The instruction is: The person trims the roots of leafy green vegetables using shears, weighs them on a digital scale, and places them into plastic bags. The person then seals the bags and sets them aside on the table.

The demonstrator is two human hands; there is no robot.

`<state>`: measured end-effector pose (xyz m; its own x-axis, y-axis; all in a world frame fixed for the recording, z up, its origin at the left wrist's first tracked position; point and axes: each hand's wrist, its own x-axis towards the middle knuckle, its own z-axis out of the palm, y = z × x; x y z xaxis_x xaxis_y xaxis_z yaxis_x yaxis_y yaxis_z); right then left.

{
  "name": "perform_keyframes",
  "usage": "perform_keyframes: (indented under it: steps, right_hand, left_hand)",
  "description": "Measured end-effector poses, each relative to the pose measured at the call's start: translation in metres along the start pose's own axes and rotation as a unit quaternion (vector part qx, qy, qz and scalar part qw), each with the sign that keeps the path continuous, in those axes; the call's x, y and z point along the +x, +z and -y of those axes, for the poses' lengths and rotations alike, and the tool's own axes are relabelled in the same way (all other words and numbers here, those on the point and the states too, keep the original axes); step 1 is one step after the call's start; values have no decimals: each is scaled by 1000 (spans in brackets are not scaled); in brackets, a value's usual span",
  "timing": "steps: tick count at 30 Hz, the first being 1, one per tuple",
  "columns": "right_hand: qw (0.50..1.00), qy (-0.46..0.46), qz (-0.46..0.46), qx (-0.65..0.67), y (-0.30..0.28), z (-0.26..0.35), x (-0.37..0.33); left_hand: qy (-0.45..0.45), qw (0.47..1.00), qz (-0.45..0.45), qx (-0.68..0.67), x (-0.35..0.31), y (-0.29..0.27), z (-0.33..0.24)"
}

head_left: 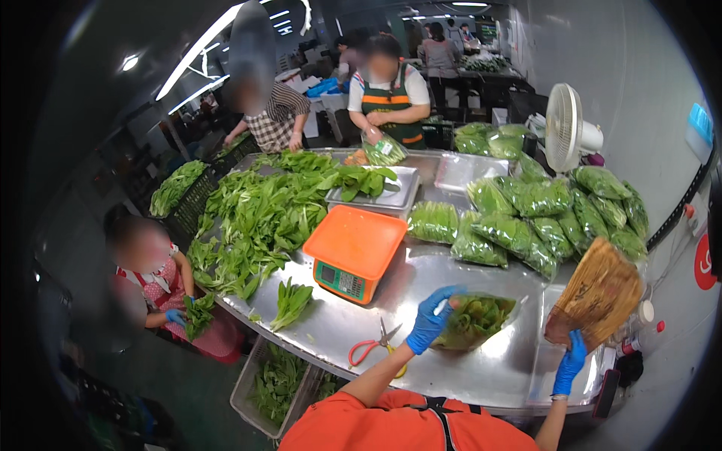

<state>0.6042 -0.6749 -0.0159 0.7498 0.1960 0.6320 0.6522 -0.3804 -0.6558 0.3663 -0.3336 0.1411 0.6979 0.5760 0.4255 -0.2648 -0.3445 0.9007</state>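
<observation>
My left hand (430, 320), in a blue glove, is closed at the left side of a clear bag of leafy greens (475, 323) over the steel table. My right hand (571, 365), also gloved in blue, grips the lower edge of a flat brown stack (599, 292) with a wood-like streaked look; its exact kind does not show. Left of the bag lie scissors (382, 342) with red and yellow handles, their blades apart. An orange weighing scale (355, 239) stands farther back. A small bunch of greens (292, 304) lies to its left.
Loose greens (263, 207) cover the table's left side. Filled vegetable bags (526, 214) are piled at the back right, near a white fan (565, 128). A crate (252, 398) of greens sits below the front edge. Co-workers (387, 90) stand across and at the left.
</observation>
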Motion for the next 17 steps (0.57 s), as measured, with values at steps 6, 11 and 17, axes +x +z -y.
perform_keyframes:
  steps: [6, 11, 17]
  right_hand:
    - [890, 60, 357, -276, 8, 25, -8]
    - [964, 121, 224, 72, 33, 133, 58]
    - [858, 211, 382, 272, 123, 145, 127]
  left_hand:
    - [-20, 998, -63, 24, -5, -7, 21]
    - [-46, 997, -68, -13, -4, 2, 2]
    - [13, 993, -50, 111, -15, -19, 63]
